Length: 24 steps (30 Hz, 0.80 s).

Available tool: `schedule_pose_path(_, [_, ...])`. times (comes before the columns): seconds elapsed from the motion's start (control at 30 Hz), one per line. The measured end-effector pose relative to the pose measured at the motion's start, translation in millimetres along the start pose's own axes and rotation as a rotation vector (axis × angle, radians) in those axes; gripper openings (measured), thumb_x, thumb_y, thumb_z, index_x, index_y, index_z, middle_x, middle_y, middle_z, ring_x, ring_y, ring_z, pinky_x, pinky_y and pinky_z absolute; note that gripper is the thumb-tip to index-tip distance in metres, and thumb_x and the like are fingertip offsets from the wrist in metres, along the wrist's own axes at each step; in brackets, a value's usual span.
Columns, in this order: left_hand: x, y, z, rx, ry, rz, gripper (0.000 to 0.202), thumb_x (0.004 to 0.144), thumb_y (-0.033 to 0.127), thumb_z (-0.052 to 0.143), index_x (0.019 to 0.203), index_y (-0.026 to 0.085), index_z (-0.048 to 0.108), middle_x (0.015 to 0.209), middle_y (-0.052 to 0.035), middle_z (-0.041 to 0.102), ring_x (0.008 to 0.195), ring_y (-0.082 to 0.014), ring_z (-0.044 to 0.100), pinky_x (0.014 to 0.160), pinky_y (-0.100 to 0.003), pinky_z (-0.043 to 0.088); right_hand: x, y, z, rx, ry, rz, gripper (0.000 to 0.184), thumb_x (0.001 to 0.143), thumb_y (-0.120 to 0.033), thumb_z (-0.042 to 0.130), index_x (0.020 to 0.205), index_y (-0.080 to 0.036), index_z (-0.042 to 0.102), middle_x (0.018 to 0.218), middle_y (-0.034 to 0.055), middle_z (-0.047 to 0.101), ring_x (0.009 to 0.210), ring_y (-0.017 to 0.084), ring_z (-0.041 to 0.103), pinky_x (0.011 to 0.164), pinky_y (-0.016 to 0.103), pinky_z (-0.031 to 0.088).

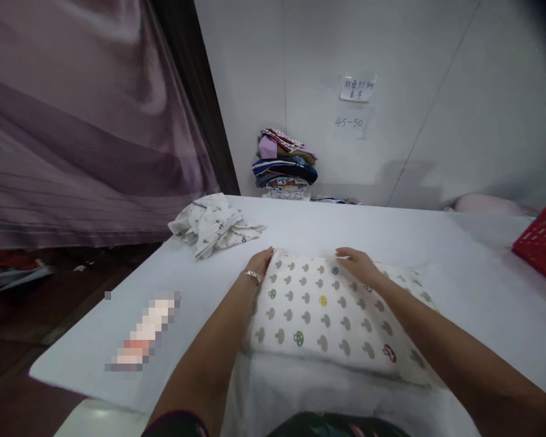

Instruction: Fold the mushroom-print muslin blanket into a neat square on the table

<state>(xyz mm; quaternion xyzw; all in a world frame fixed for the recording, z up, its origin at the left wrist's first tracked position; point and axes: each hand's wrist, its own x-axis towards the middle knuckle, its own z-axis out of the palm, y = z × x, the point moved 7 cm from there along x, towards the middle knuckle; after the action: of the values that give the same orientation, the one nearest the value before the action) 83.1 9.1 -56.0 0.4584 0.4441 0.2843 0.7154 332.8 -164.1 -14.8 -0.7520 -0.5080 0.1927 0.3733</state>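
A folded white cloth printed with grey mushroom shapes [321, 315] lies on the white table [391, 237] in front of me. My left hand [258, 264], with a bracelet at the wrist, rests against the cloth's far left corner, fingers stretched along its edge. My right hand [357, 262] lies flat on the cloth's far edge, fingers extended to the left. Neither hand grips anything.
A crumpled white patterned garment [213, 224] lies at the table's far left. A stack of folded clothes [284, 164] stands against the wall behind. A red basket [543, 240] sits at the right edge. A purple curtain [82, 133] hangs on the left, with paper notes [357, 89] on the wall.
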Motion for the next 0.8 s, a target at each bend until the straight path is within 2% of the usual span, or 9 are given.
schedule_pose_path(0.07, [-0.9, -1.5, 0.5, -0.038, -0.015, -0.006, 0.038, 0.058, 0.04, 0.073, 0.08, 0.012, 0.063, 0.064, -0.0062, 0.065, 0.061, -0.0181, 0.061, 0.059, -0.031, 0.049, 11.7, -41.1, 41.6, 0.063, -0.06, -0.099, 0.026, 0.078, -0.033, 0.056, 0.101, -0.022, 0.063, 0.102, 0.0039, 0.065, 0.088, 0.018, 0.06, 0.083, 0.032, 0.045])
schedule_pose_path(0.13, [-0.5, -1.3, 1.0, -0.061, -0.017, 0.009, 0.038, 0.054, 0.036, 0.076, 0.082, 0.012, 0.063, 0.064, -0.0043, 0.065, 0.061, -0.016, 0.061, 0.06, -0.029, 0.049, 21.3, -77.1, 73.0, 0.066, -0.053, -0.219, 0.021, 0.077, -0.031, 0.058, 0.096, -0.022, 0.063, 0.1, 0.0036, 0.064, 0.091, 0.018, 0.057, 0.084, 0.033, 0.043])
schedule_pose_path(0.2, [0.2, -0.1, 1.3, -0.077, -0.01, 0.031, 0.039, 0.053, 0.035, 0.077, 0.082, 0.013, 0.063, 0.061, -0.0023, 0.064, 0.057, -0.0137, 0.059, 0.059, -0.027, 0.048, 29.3, -101.4, 94.6, 0.029, -0.022, -0.295, 0.019, 0.075, -0.029, 0.061, 0.092, -0.021, 0.063, 0.096, 0.004, 0.063, 0.092, 0.019, 0.055, 0.084, 0.034, 0.042])
schedule_pose_path(0.27, [0.3, 1.6, 2.1, -0.079, -0.008, 0.051, 0.04, 0.052, 0.036, 0.078, 0.081, 0.013, 0.064, 0.059, -0.0006, 0.063, 0.055, -0.0118, 0.056, 0.058, -0.026, 0.046, 36.0, -114.4, 106.5, -0.011, 0.02, -0.32, 0.016, 0.074, -0.027, 0.063, 0.088, -0.02, 0.062, 0.09, 0.004, 0.061, 0.089, 0.019, 0.053, 0.082, 0.034, 0.041])
schedule_pose_path(0.43, [-0.7, 4.0, 4.4, -0.065, -0.04, 0.075, 0.042, 0.049, 0.037, 0.08, 0.082, 0.014, 0.066, 0.061, -0.0014, 0.065, 0.056, -0.0116, 0.056, 0.058, -0.025, 0.045, 40.7, -124.4, 112.4, -0.038, 0.079, -0.356, 0.003, 0.075, -0.022, 0.061, 0.075, -0.021, 0.058, 0.078, 0.0016, 0.055, 0.081, 0.017, 0.049, 0.076, 0.031, 0.039])
schedule_pose_path(0.57, [2.1, 3.4, 1.5, -0.051, -0.029, 0.097, 0.04, 0.05, 0.037, 0.079, 0.081, 0.014, 0.067, 0.062, -0.0015, 0.065, 0.058, -0.0122, 0.056, 0.06, -0.026, 0.045, 36.5, -124.8, 111.0, 0.02, 0.1, -0.393, 0.006, 0.076, -0.019, 0.057, 0.071, -0.022, 0.054, 0.077, 0.0011, 0.055, 0.079, 0.017, 0.049, 0.075, 0.031, 0.039])
schedule_pose_path(0.7, [5.4, 2.9, -0.4, -0.026, -0.005, 0.13, 0.034, 0.053, 0.035, 0.077, 0.079, 0.016, 0.068, 0.065, -0.0014, 0.065, 0.061, -0.0123, 0.056, 0.062, -0.026, 0.045, 36.2, -120.2, 111.6, 0.082, 0.119, -0.386, 0.004, 0.076, -0.02, 0.054, 0.074, -0.022, 0.053, 0.09, 0.0028, 0.059, 0.089, 0.019, 0.051, 0.082, 0.034, 0.039])
schedule_pose_path(0.8, [5.1, 4.2, 0.7, -0.011, 0.003, 0.155, 0.029, 0.055, 0.034, 0.075, 0.077, 0.017, 0.068, 0.066, -0.001, 0.065, 0.061, -0.0119, 0.056, 0.062, -0.025, 0.045, 40.5, -115.5, 113.4, 0.117, 0.097, -0.324, 0.003, 0.075, -0.02, 0.054, 0.076, -0.023, 0.054, 0.101, 0.0032, 0.06, 0.098, 0.019, 0.051, 0.085, 0.036, 0.04])
